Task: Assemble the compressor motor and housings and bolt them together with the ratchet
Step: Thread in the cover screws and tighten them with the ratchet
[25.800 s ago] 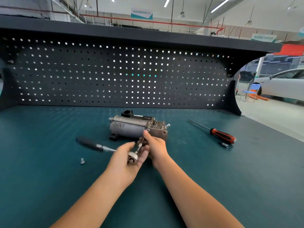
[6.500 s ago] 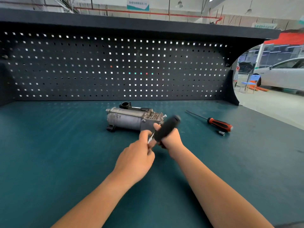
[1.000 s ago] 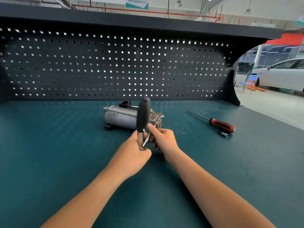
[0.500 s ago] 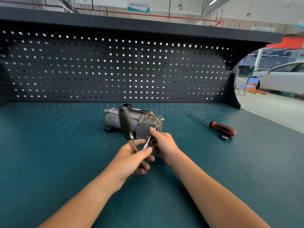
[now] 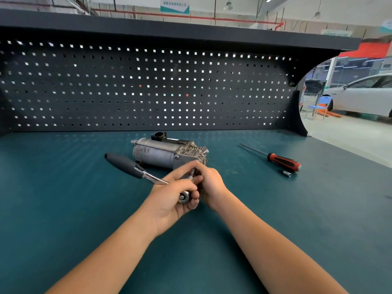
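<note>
While left hand [image 5: 169, 201] curls round the head of the ratchet [image 5: 131, 168], right hand [image 5: 212, 185] pinches the extension [image 5: 192, 174], presumably to hold its tip square on the compressor [image 5: 157, 154].

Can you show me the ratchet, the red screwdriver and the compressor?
ratchet [image 5: 124, 165]: head view, on its black handle.
red screwdriver [image 5: 284, 161]: head view, on its red-and-black handle.
compressor [image 5: 154, 154]: head view, on its round metal body.
</note>
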